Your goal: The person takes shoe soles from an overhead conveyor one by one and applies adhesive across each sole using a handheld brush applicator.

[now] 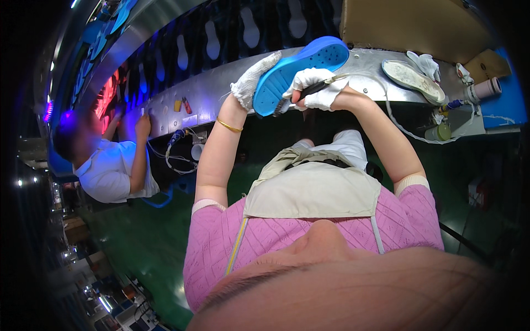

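Note:
My left hand [251,81], in a white knit glove, grips a blue shoe sole [301,71] by its near edge and holds it tilted above the metal bench edge [210,91]. My right hand [317,88], also gloved, is closed on a dark-handled brush [301,95] whose bristle end touches the lower part of the sole. A thin white cord runs from the right hand toward the bench.
A conveyor [221,38] with sole-shaped cutouts runs behind the bench. A pale worn sole [411,77], spare gloves [425,63], a tape roll [488,88] and a small can [439,132] lie right. Another person [113,165] in white works at left. Cardboard box [414,22] above.

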`<state>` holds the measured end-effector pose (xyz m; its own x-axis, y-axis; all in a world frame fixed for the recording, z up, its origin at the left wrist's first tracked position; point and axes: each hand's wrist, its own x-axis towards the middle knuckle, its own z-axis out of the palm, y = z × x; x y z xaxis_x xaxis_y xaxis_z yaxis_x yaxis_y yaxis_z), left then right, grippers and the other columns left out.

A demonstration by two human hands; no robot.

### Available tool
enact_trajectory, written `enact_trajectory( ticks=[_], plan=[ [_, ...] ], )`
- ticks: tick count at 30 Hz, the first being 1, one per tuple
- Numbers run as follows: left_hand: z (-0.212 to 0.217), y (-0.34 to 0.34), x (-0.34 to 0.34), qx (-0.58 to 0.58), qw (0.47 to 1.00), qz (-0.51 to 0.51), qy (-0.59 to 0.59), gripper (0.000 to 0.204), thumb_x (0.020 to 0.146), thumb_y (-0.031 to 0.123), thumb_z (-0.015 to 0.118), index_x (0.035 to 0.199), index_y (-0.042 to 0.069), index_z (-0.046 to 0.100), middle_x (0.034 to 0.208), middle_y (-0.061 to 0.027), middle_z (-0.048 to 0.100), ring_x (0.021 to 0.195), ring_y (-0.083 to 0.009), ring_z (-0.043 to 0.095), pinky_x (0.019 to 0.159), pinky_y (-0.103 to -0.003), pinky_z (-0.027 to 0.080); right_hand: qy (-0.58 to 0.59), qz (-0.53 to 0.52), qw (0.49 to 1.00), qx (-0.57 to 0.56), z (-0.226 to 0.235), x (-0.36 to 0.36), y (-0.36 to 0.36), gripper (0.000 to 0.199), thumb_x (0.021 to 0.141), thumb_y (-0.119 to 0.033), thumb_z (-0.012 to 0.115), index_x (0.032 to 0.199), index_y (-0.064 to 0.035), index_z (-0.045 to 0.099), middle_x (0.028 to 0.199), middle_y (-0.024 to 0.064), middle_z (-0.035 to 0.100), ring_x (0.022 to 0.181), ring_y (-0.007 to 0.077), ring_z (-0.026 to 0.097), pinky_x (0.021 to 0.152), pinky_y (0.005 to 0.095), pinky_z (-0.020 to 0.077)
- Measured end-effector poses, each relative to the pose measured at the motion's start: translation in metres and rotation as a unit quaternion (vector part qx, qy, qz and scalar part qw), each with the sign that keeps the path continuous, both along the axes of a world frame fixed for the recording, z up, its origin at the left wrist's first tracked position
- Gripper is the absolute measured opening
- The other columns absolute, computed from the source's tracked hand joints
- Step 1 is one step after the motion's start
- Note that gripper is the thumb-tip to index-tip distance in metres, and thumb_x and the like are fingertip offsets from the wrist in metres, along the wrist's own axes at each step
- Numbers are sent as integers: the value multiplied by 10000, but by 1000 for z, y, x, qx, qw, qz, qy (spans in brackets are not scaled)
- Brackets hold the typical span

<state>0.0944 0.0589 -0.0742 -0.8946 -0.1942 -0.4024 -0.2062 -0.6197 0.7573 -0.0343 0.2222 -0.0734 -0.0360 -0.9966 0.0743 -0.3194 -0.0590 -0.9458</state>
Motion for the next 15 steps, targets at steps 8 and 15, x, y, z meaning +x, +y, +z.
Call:
enact_trajectory(
  ticks=[8,15],
  plan=[
    [-4,-5,-2,-22,1000,-16,-14,461,900,423,523,1083,4,586,953,-146,651,809,-217,663,674,-316,574,50,-15,997,-56,6,-18,7,135,681,-3,673,801,-39,623,829,62,649,859,164,623,750,291,490],
    [-27,7,5,148,958,104,224,605,923,511,382,1233,0,477,1131,-191,587,971,-313,611,849,-418,518,-258,-141,955,-39,-5,14,7,105,775,-35,679,827,-32,588,759,43,604,621,111,574,594,233,479]
  ],
)
